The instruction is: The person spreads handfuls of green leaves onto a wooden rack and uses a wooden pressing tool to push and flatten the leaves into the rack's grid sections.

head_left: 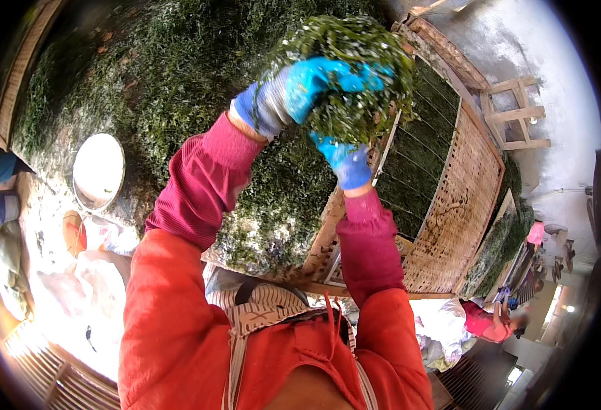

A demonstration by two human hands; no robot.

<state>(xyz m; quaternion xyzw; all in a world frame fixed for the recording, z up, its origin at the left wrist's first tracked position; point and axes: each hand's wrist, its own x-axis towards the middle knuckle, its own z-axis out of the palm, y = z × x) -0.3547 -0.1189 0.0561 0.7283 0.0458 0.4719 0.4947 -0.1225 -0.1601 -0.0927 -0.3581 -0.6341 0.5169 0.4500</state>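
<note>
A big clump of wet, dark green leafy strands [362, 48] is held up between my two hands. My left hand [321, 85], in a blue-coated glove, is closed over the clump with its fingers sunk into the strands. From below, my right hand [345, 158], gloved the same way, grips the near side; its fingertips are partly hidden by the leaves. Whether the strands are leaves or seaweed I cannot tell. Under and left of my hands spreads a wide heap of the same green material [157, 75].
To the right lies a woven tray [454, 205] beside a panel of green material crossed by thin lines [420, 143]. A wooden stand [515, 113] is by the wall. At left is a round white vessel [99, 171]. A person in red [488, 321] is at the lower right.
</note>
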